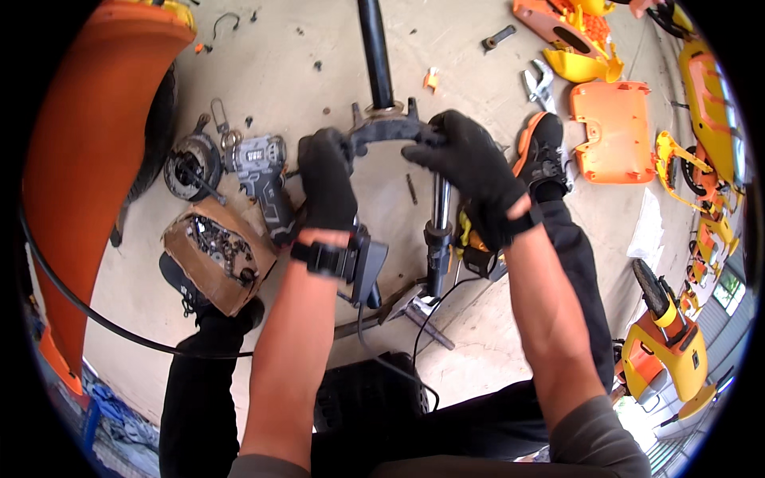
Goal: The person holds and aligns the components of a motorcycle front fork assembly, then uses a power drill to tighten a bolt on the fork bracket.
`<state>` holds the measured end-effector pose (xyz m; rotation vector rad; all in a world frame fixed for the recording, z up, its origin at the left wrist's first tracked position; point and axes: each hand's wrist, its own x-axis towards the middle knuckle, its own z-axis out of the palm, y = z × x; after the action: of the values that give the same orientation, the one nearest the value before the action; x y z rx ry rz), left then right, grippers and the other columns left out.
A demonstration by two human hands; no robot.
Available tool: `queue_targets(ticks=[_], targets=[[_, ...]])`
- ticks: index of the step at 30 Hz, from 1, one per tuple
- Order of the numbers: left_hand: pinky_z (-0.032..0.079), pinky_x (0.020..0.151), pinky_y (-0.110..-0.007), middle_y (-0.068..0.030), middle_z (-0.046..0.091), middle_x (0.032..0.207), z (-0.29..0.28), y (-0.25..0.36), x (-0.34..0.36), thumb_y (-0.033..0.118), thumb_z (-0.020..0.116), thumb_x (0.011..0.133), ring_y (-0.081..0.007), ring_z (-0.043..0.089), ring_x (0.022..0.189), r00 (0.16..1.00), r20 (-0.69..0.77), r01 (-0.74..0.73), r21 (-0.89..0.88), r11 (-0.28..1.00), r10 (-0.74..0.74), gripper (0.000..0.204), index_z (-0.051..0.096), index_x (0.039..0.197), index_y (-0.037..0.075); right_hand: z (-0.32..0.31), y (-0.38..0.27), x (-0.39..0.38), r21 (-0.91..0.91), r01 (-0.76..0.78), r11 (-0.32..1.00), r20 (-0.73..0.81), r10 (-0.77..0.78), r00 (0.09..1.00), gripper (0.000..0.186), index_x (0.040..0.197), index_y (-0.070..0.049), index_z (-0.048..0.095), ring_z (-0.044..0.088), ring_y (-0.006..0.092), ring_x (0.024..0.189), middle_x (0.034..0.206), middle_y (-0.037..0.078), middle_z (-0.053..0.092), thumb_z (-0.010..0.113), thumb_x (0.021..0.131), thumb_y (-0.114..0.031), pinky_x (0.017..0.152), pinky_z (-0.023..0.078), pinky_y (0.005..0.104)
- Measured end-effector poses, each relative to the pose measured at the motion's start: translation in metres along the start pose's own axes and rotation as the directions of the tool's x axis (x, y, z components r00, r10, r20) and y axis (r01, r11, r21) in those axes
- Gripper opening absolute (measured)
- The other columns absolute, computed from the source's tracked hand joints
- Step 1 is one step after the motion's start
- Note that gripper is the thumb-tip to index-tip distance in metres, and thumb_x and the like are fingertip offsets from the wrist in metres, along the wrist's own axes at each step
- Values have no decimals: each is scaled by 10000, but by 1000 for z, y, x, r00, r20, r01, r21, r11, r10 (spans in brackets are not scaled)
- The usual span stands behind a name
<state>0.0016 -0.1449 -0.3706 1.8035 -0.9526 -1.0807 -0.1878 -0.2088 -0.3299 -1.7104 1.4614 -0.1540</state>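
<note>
My gloved left hand (327,179) grips the left end of a dark fork crown (387,127), its fingers curled. My gloved right hand (466,163) holds the crown's right end, fingers bent round it. A long black steerer tube (372,56) rises from the crown. A silver and black fork leg (438,231) lies below my right hand; the other leg is mostly hidden by my left hand and wrist device. A grey cordless impact wrench (267,199) lies left of my left hand. A yellow and black tool (476,253) is partly hidden by my right wrist.
An orange body panel (107,147), wheel hub (191,167) and cardboard box of hardware (191,227) sit left. Right are an adjustable wrench (540,88), orange plastic panel (612,131) and yellow scooters (665,358). Another person's hand (641,6) shows top right. A black cable (127,331) crosses the floor.
</note>
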Motion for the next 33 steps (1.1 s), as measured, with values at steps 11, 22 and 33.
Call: queue_targets(ticks=[11, 22, 33], targets=[[441, 650, -226, -9, 523, 790, -32, 84, -85, 117, 406, 962, -96, 497, 681, 963, -252, -60, -543, 837, -95, 195, 561, 980, 0, -52, -91, -128, 469, 47, 882, -203, 57, 977, 505, 1117, -8, 546, 587, 128, 772, 901, 72, 595, 801, 683, -48, 682, 493, 269], [459, 632, -218, -42, 535, 813, -55, 125, -124, 278, 319, 1047, -93, 516, 689, 957, -290, -188, -563, 805, 22, 351, 536, 941, 23, -60, -113, -174, 429, 109, 897, -279, 17, 960, 546, 1112, -10, 586, 596, 145, 889, 969, 75, 624, 839, 639, -105, 768, 498, 288], [374, 628, -246, -26, 499, 785, -82, 138, -133, 182, 510, 974, -84, 438, 684, 901, -368, -369, -368, 853, 231, 186, 524, 885, 19, -55, -116, -178, 404, 356, 842, -286, -254, 924, 541, 1153, 4, 581, 592, 109, 895, 977, 49, 643, 824, 679, -95, 831, 486, 262]])
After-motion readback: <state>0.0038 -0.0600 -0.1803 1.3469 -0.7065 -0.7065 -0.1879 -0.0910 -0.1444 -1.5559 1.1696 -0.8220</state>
